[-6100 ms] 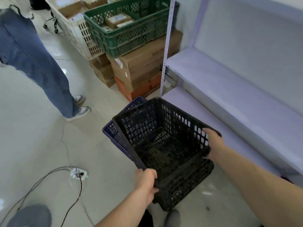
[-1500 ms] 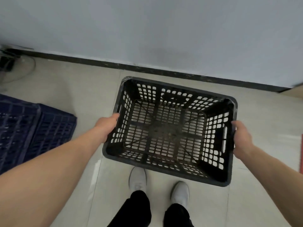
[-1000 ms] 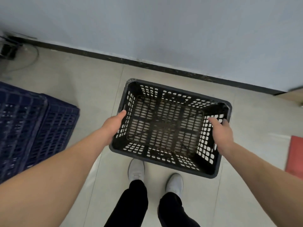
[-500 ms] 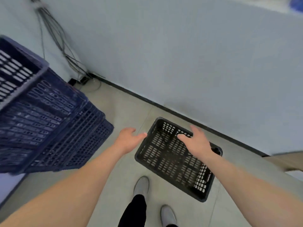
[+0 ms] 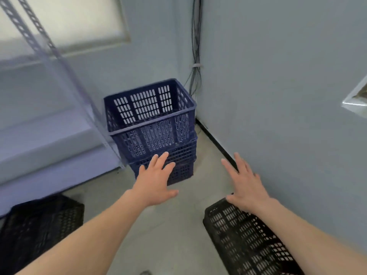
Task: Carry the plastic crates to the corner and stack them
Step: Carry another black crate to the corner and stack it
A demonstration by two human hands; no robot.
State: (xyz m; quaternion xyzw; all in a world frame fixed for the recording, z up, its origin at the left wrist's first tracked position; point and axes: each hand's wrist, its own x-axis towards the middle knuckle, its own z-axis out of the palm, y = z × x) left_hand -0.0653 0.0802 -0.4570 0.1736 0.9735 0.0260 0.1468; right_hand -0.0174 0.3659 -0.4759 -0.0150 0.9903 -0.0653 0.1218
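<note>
Only view, head: looks down into a room corner.
Blue crates point(image 5: 153, 126): stacked upright in the corner, beside the shelf rack point(image 5: 39, 139).
Black crate point(image 5: 248, 241): on the floor point(image 5: 178, 225) along the right wall point(image 5: 278, 96).
Second black crate point(image 5: 39, 225): lower left, blurred.
Cables point(image 5: 195, 56): down the corner seam.
Left hand point(image 5: 156, 183): fingers straight and spread, empty, in front of the lower blue crates; contact unclear.
Right hand point(image 5: 246, 185): spread, empty, over the black crate's far rim, apart from the left.
</note>
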